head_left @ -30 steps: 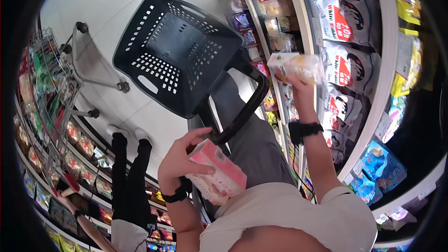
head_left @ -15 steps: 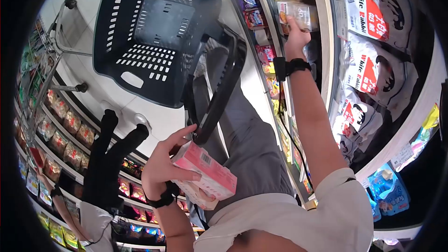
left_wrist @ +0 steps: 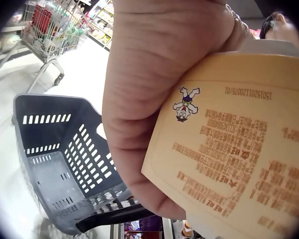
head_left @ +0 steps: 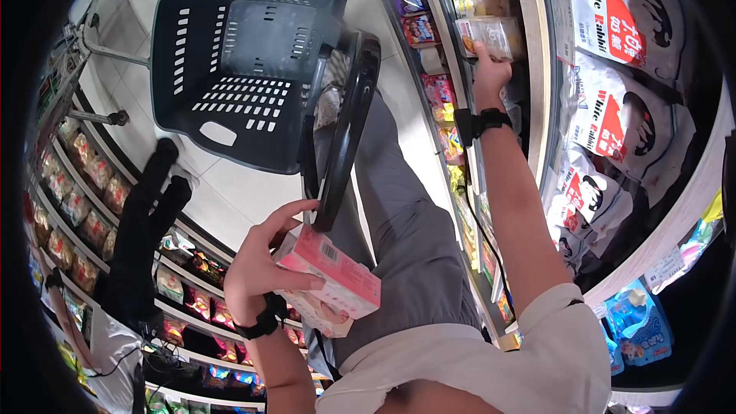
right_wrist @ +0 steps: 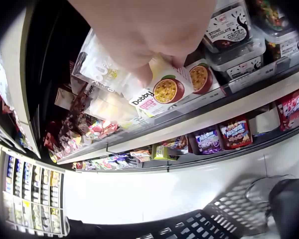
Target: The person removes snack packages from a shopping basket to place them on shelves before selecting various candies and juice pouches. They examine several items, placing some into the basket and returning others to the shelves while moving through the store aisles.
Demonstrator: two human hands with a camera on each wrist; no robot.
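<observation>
My left hand [head_left: 257, 264] grips a pink and white box [head_left: 337, 272] in front of my body; in the left wrist view the fingers curl round the edge of a carton [left_wrist: 234, 144] with a printed cream face. On the right, my right hand [head_left: 491, 77] reaches to a shelf and holds a clear and white package [head_left: 487, 38]. The right wrist view shows fingers and thumb pinching this package [right_wrist: 164, 89], which has passion fruit pictures and stands among similar packs on the shelf. A dark basket with a handle [head_left: 253, 38] is beyond my left hand, nothing visible in its bottom.
White candy bags [head_left: 629, 8] fill the shelf at the right. Clear tubs labelled chocolate [right_wrist: 229, 30] stand beside the pinched package. A metal trolley [head_left: 96, 115] is at the left, near a person in black trousers [head_left: 138, 222]. Stocked shelves curve along the lower left.
My right hand has moved with the package from in front of the white bags to the shelf further left. The basket has shifted left in view, and the other person's legs have moved left.
</observation>
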